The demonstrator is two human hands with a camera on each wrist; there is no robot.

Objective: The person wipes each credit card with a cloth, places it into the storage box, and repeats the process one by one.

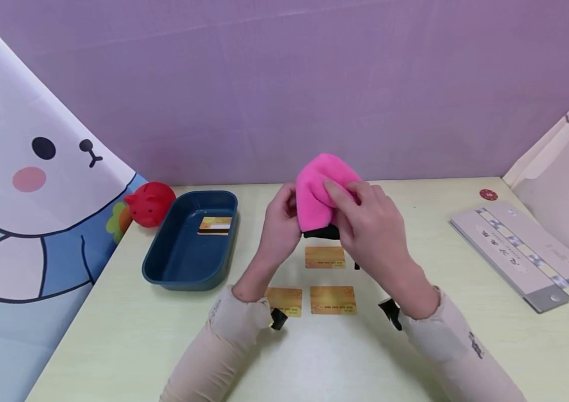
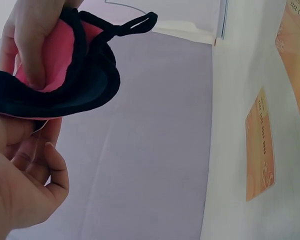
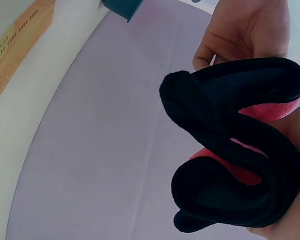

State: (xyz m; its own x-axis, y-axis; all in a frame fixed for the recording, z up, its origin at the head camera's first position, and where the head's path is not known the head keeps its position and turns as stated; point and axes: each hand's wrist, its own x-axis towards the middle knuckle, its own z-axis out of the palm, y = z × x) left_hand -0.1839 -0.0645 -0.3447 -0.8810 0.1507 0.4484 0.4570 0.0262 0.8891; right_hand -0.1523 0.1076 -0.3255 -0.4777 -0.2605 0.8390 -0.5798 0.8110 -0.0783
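Both hands hold a pink fleece pouch-like cloth (image 1: 321, 187) above the table. Its opening has a thick black edge (image 2: 65, 105), and a black loop (image 2: 137, 25) hangs off it. On the left side, my left hand (image 1: 280, 229) grips it near the black edge; some fingers are hidden behind it. My right hand (image 1: 372, 226) pinches the pink fabric from the right, bunching it. The right wrist view shows the dark opening (image 3: 230, 150) folded into bends. Beneath the hands lie three gold cards: an upper card (image 1: 325, 258), a lower right card (image 1: 333, 300) and a lower left card (image 1: 286, 298).
A blue tray (image 1: 183, 251) at the left contains a gold card with a dark stripe (image 1: 215, 225). Beside it sits a red piggy bank (image 1: 151, 205). At the right lie a grey folder-like box (image 1: 525, 251) and a red round chip (image 1: 488, 194).
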